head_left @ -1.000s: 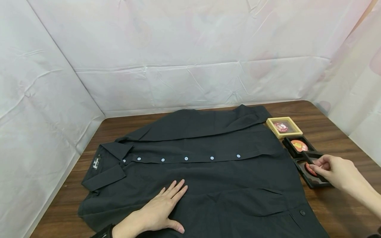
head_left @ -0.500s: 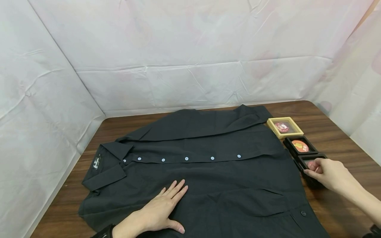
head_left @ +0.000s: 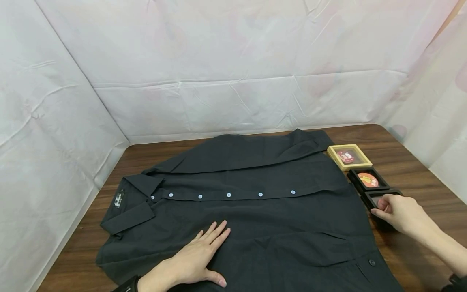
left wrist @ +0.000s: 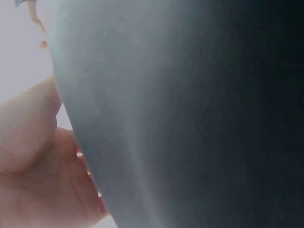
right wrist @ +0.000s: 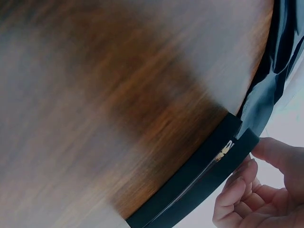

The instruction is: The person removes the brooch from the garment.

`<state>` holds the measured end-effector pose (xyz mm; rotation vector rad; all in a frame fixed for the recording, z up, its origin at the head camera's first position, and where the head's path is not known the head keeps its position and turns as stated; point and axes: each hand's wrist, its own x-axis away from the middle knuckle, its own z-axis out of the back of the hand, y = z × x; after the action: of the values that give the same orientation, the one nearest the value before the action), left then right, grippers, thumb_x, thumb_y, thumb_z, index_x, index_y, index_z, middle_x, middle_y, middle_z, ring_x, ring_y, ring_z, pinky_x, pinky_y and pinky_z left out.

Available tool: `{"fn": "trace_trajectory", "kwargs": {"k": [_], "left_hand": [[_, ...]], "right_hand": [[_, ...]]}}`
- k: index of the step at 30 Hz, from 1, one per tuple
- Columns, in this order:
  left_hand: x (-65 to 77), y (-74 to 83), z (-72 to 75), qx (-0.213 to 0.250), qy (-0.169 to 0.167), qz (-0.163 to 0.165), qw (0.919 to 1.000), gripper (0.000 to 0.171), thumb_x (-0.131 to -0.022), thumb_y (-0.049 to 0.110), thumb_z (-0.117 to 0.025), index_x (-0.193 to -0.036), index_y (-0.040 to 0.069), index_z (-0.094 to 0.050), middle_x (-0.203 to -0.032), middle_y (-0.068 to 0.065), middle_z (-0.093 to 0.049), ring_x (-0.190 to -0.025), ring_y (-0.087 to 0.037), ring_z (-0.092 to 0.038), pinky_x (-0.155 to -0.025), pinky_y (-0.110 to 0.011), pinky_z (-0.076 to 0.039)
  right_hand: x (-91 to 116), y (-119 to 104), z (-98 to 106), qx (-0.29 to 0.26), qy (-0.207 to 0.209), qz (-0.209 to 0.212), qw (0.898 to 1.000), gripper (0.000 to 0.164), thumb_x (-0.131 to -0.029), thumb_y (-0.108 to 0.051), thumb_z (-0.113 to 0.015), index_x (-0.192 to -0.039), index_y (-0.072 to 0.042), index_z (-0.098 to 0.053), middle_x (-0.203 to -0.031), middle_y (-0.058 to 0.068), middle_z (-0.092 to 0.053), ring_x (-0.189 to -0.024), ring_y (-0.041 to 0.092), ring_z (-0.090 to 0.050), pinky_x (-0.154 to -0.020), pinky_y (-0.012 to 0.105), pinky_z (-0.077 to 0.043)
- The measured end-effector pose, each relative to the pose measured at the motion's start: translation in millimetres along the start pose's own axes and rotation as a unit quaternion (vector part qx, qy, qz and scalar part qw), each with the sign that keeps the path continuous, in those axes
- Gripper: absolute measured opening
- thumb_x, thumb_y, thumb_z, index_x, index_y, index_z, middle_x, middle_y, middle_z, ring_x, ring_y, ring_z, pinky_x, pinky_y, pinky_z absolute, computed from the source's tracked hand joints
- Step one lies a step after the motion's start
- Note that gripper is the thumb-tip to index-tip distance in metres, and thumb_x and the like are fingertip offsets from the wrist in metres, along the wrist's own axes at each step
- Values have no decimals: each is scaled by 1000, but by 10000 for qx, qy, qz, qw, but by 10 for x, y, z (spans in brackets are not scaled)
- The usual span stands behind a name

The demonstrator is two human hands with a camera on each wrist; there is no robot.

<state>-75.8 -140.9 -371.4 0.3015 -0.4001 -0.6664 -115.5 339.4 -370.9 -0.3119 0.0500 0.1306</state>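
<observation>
A black button-up shirt (head_left: 277, 219) lies spread on the wooden table, collar to the left. My left hand (head_left: 193, 259) rests on it, fingers spread straight. In the left wrist view, blurred dark cloth (left wrist: 156, 118) covers most of the picture beside the palm. At the shirt's right edge, my right hand (head_left: 403, 213) pinches the lid edge of the nearest black display case (head_left: 375, 197). In the right wrist view the black case (right wrist: 194, 175) shows a narrow slit between its two halves, fingers at the upper one. The round badge inside it is mostly hidden by the hand.
Behind the near case stand a black display case with an orange badge (head_left: 368, 179) and a yellow-framed case (head_left: 349, 157) with a red patterned badge. White curtains (head_left: 233, 101) hang along the back and sides of the table (head_left: 408, 162).
The near case's lid has swung down from a raised, tilted position to almost closed, my right hand moving with it. My left hand has stayed in place on the shirt.
</observation>
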Motion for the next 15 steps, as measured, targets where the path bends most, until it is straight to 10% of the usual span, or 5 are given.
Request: {"fn": "trace_trajectory", "kwargs": {"k": [15], "left_hand": [[6, -18, 59, 115, -134, 66, 9998, 104, -65, 67, -57, -143, 8, -23, -149, -9, -13, -134, -32, -12, -98, -56, -25]], "right_hand": [[-18, -118, 66, 234, -62, -47, 9997, 18, -79, -14, -68, -74, -1, -56, -62, 1, -56, -52, 16, -52, -42, 34, -39]]}}
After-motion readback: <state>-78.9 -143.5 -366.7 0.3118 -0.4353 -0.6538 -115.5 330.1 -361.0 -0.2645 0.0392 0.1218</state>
